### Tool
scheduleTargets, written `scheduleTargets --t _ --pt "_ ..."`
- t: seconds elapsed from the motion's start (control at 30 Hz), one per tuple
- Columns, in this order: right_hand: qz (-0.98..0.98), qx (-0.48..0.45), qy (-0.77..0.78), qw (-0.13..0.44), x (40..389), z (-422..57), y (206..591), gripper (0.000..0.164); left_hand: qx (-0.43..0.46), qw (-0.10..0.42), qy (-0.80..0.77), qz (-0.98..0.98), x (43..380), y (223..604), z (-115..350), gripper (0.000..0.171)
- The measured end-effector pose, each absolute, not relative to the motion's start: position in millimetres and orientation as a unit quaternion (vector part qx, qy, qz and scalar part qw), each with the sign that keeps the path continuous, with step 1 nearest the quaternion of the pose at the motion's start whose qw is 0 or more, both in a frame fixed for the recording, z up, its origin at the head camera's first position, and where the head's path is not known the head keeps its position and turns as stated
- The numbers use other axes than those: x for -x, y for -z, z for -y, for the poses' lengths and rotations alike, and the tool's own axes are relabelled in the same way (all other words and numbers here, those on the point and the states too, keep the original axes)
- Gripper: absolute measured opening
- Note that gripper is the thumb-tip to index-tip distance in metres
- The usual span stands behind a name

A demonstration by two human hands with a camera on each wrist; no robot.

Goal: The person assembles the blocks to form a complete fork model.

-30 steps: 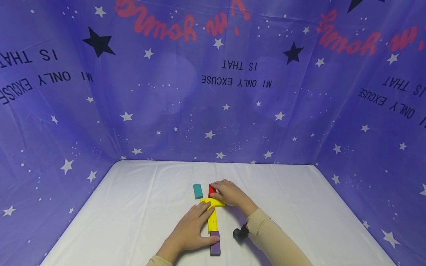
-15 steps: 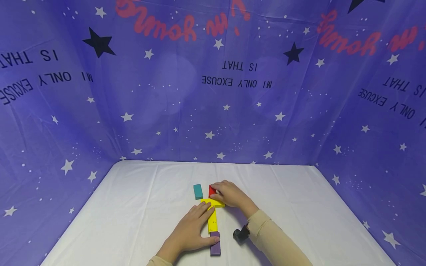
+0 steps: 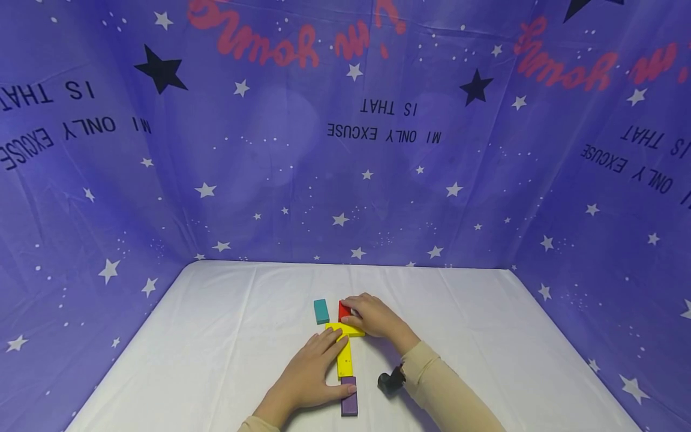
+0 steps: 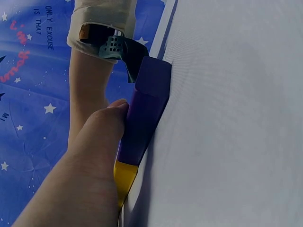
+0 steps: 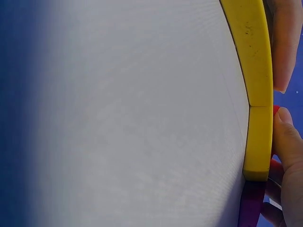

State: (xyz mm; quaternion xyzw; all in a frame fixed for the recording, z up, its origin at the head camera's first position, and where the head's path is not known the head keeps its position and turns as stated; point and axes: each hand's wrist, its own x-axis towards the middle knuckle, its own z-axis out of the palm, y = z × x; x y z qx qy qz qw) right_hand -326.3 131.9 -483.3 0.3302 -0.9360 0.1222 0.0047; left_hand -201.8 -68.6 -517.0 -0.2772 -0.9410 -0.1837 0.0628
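Note:
Flat blocks lie on the white cloth in the head view. My right hand (image 3: 375, 314) pinches a red block (image 3: 344, 309) between thumb and fingertips, behind a crosswise yellow block (image 3: 353, 330). My left hand (image 3: 310, 372) is spread, its fingers resting over that block and a lengthwise yellow block (image 3: 344, 363). Its thumb touches a purple block (image 3: 349, 405) at the near end. The left wrist view has the thumb against this purple block (image 4: 142, 120). In the right wrist view another purple block (image 5: 252, 203) shows beside my right hand (image 5: 291, 156); the head view hides it.
A teal block (image 3: 321, 311) lies left of the red one, apart from the others. White cloth (image 3: 227, 336) covers the table, with starry purple fabric (image 3: 345, 180) on three sides. A black device (image 3: 391, 380) hangs at the right wrist.

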Motion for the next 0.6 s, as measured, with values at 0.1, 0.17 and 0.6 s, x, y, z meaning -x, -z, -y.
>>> scheduleTargets --t 0.1,0.17,0.6 --pt "0.936 -0.332 -0.121 0.009 326.5 -132.2 483.7 0.054 0.279 0.064 0.184 0.940 201.6 516.8 68.7 0.095" --pt "0.935 -0.332 -0.121 0.010 326.5 -132.3 483.6 0.054 0.280 0.066 0.184 0.940 201.6 516.5 68.8 0.095" --pt "0.936 -0.329 -0.126 0.005 324.3 -131.8 479.8 0.053 0.277 0.061 0.182 0.941 201.8 516.2 69.1 0.094"
